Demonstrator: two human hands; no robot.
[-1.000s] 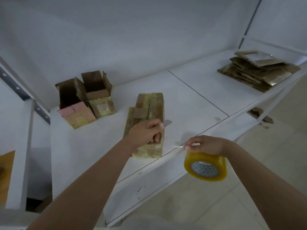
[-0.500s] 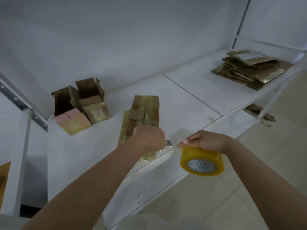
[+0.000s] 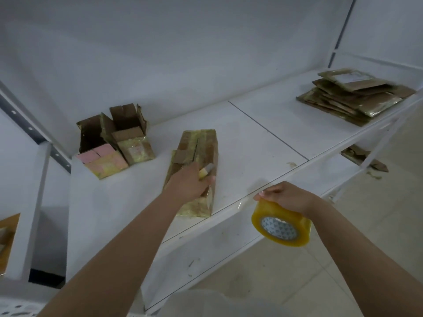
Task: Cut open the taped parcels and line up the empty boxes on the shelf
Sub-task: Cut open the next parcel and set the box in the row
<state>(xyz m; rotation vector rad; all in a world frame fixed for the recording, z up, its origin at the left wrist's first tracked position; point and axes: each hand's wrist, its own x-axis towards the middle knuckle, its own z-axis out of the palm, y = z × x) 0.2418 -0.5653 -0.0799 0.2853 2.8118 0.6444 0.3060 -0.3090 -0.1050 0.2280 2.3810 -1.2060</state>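
Your left hand (image 3: 190, 183) grips a small box cutter (image 3: 207, 170) and rests on the long taped parcel (image 3: 196, 170) lying on the white shelf (image 3: 263, 143) — your right hand (image 3: 286, 196) clasps a tape roll (image 3: 281, 225) just off the shelf edge. Two opened boxes (image 3: 114, 143) stand at the left.

Left hand (image 3: 186, 181) covers cutter (image 3: 207, 171) handle; blade blurred.

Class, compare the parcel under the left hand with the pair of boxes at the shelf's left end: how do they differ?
The parcel lies flat, flaps closed; the boxes stand with flaps raised. The left hand touches the parcel; nothing touches the boxes. Both are brown cardboard with yellowish tape.
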